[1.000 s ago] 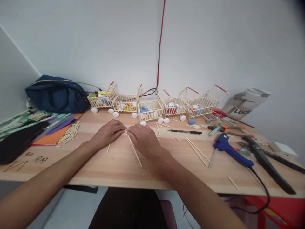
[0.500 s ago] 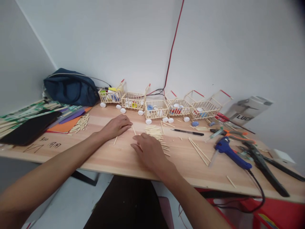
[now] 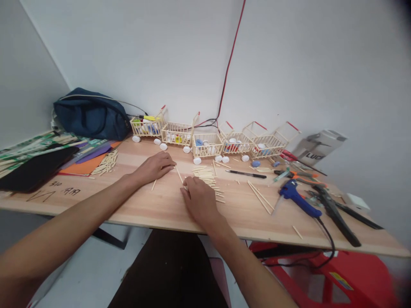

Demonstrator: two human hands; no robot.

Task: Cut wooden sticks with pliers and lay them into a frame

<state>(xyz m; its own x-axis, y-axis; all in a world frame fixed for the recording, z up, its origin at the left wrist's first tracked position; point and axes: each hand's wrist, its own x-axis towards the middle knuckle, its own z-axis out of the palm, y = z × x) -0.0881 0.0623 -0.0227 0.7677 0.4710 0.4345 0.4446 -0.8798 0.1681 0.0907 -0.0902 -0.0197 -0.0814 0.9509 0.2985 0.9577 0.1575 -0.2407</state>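
Note:
A thin wooden stick (image 3: 179, 174) lies slanted on the wooden table between my two hands. At its far end, the fingertips of my left hand (image 3: 158, 166) close on it. My right hand (image 3: 199, 199) has its fingers bent and pinches the near end; the fingertips are partly hidden. Just below my left hand lies a short stick (image 3: 154, 185). Beside my right hand a pile of short sticks (image 3: 205, 173) spreads out, partly covered by the hand.
Several small stick-built shopping carts (image 3: 208, 146) line the wall. On the right are a pen (image 3: 245, 174), a blue glue gun (image 3: 300, 199), and black-handled cutters (image 3: 337, 218). A blue bag (image 3: 93, 115), more sticks (image 3: 105, 163) and a black tablet-like slab (image 3: 38, 171) occupy the left.
My right hand has drawn slightly toward the near end of the stick, so more of the stick shows between my hands. The view has turned a little to the right.

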